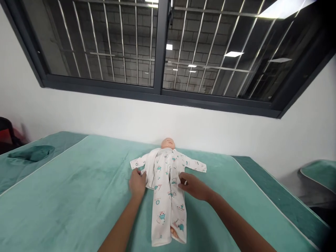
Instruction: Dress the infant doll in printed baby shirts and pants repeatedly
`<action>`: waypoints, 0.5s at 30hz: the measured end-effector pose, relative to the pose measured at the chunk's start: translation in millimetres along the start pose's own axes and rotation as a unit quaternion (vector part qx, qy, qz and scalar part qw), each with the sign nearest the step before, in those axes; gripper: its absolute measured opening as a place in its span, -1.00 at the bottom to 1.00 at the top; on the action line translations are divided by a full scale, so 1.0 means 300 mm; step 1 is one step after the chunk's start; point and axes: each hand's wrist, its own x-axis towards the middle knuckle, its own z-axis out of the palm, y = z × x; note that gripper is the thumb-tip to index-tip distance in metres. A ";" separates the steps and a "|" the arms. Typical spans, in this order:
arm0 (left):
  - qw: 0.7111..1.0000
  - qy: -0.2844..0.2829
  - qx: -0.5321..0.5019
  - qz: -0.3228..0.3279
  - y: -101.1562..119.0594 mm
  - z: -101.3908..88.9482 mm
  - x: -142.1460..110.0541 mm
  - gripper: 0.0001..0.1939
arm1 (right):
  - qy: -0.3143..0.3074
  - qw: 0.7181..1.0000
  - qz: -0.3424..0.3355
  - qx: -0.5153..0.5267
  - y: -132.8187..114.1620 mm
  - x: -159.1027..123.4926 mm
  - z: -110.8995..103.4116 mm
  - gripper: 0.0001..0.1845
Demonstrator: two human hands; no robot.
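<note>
A baby doll (168,143) lies on its back on a teal sheet (78,196), dressed in a white printed sleepsuit (165,196) with its arms spread. My left hand (137,182) rests at the suit's left side by the waist, fingers curled on the loose fabric flap. My right hand (193,186) is at the suit's right side, fingers pinched on the cloth; a ring shows on one finger. A doll foot (173,231) pokes out near the bottom of the suit's legs.
The bed (262,196) stands against a white wall (105,115) under a dark barred window (157,45). A crumpled teal cloth (33,153) lies at the far left. A second teal surface (320,173) sits at the right, past a gap.
</note>
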 end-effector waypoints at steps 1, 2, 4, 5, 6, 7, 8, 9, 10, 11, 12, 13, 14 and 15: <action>1.000 -0.026 0.000 -0.018 0.003 -0.001 0.022 -0.61 | -0.025 0.999 -0.010 0.025 -0.004 -0.011 -0.005 -0.84; 0.998 -0.053 -0.001 -0.032 0.005 -0.004 0.044 -0.60 | -0.040 0.998 -0.016 0.053 -0.002 -0.016 -0.014 -0.80; 0.993 -0.106 -0.011 -0.043 0.012 -0.019 0.084 -0.64 | -0.027 0.995 -0.008 0.093 0.020 -0.005 -0.032 -0.73; 0.990 -0.133 -0.021 -0.039 0.018 -0.030 0.100 -0.69 | 0.007 0.995 0.009 0.096 0.036 0.011 -0.037 -0.71; 0.987 -0.157 -0.034 -0.029 0.028 -0.043 0.113 -0.75 | 0.051 0.994 0.031 0.092 0.053 0.035 -0.037 -0.71; 0.983 -0.176 -0.050 -0.017 0.042 -0.058 0.119 -0.81 | 0.095 0.990 0.053 0.085 0.069 0.065 -0.031 -0.72; 0.980 -0.186 -0.068 -0.004 0.061 -0.075 0.119 -0.85 | 0.134 0.985 0.076 0.077 0.084 0.099 -0.021 -0.73; 0.979 -0.186 -0.086 0.008 0.087 -0.091 0.110 -0.84 | 0.165 0.979 0.096 0.070 0.096 0.136 -0.008 -0.73; 0.978 -0.178 -0.103 0.018 0.119 -0.107 0.092 -0.81 | 0.185 0.974 0.111 0.066 0.105 0.175 0.007 -0.72; 0.978 -0.166 -0.120 0.029 0.157 -0.123 0.066 -0.77 | 0.194 0.971 0.123 0.062 0.112 0.214 0.021 -0.70; 0.978 -0.156 -0.134 0.042 0.199 -0.136 0.033 -0.74 | 0.199 0.969 0.134 0.055 0.116 0.254 0.033 -0.67; 0.975 -0.151 -0.152 0.063 0.243 -0.148 -0.006 -0.75 | 0.201 0.968 0.144 0.046 0.119 0.292 0.041 -0.65; 0.963 -0.173 -0.175 0.108 0.286 -0.157 -0.045 -0.79 | 0.201 0.967 0.154 0.033 0.122 0.329 0.044 -0.62; 0.947 -0.208 -0.184 0.163 0.324 -0.164 -0.081 -0.83 | 0.197 0.967 0.164 0.018 0.124 0.363 0.043 -0.60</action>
